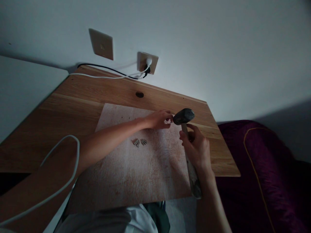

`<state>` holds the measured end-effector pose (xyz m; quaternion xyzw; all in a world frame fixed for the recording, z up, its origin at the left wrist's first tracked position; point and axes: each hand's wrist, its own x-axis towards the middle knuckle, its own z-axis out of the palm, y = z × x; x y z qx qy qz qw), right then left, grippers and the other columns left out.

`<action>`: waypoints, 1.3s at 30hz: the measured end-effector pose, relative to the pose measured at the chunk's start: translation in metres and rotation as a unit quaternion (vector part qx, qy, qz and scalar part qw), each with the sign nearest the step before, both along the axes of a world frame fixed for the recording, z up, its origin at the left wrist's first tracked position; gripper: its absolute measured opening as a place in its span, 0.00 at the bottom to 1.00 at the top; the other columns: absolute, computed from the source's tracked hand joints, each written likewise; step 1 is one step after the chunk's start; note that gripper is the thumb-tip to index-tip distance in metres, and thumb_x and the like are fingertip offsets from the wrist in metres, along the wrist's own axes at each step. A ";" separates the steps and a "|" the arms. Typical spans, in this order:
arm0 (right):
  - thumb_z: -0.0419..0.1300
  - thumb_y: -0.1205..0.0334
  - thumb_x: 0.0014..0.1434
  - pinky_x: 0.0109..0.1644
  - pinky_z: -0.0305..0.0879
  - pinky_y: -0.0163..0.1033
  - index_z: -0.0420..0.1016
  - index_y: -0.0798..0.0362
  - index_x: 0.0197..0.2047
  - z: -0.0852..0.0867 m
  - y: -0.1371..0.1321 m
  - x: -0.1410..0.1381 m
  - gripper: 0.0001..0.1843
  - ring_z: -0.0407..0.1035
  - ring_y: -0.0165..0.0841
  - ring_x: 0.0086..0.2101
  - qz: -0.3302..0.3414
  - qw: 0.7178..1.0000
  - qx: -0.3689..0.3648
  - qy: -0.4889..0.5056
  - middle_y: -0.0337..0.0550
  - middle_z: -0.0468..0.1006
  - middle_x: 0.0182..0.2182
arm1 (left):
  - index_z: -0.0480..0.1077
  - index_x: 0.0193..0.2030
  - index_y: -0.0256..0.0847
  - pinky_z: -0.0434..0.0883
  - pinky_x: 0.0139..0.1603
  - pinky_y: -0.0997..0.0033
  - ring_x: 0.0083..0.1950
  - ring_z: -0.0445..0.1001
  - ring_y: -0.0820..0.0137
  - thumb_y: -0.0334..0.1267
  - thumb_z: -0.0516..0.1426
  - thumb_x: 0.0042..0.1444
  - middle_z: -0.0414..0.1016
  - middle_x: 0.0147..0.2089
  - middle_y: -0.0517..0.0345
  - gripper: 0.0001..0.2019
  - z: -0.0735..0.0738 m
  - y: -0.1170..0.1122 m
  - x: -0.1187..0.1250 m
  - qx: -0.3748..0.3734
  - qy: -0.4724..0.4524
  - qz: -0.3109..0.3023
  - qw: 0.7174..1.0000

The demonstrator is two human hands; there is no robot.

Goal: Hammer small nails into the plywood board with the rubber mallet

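Note:
My right hand (198, 149) is wrapped round the handle of a hammer (192, 176), close below its dark, blunt head (184, 116). The handle's lower end points down toward me over the right edge of a pale wooden board (136, 174). Over the far right part of this board, my left hand (159, 119) has its fingertips pinched together beside the hammer head. Whatever is between them is too small to make out. A small pile of metal screws or nails (139, 142) lies on the board, just below my left forearm.
The board rests on a wooden desk (80, 97) with a round cable hole (139, 94). Behind it, a wall socket (153, 64) holds plugs with a black and a white cable. A white cable (78, 152) loops over my left arm. Purple fabric (274, 155) lies at the right.

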<state>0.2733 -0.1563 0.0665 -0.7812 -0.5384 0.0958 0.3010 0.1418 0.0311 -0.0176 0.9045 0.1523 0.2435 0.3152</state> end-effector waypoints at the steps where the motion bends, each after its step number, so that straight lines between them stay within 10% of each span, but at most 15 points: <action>1: 0.59 0.42 0.64 0.36 0.69 0.45 0.81 0.55 0.58 0.000 0.000 0.000 0.29 0.81 0.44 0.28 -0.002 1.000 -0.001 0.000 0.48 0.87 0.31 | 0.79 0.44 0.40 0.69 0.46 0.68 0.44 0.76 0.67 0.28 0.62 0.60 0.78 0.45 0.53 0.08 0.000 0.000 0.000 0.000 0.002 -0.003 1.000; 39: 0.60 0.44 0.64 0.37 0.69 0.46 0.80 0.54 0.59 -0.001 -0.001 0.000 0.29 0.80 0.44 0.29 0.001 1.000 -0.006 0.009 0.48 0.87 0.32 | 0.78 0.40 0.40 0.68 0.45 0.67 0.46 0.76 0.64 0.37 0.67 0.61 0.78 0.45 0.52 0.05 0.004 -0.001 0.000 -0.015 0.018 0.030 0.999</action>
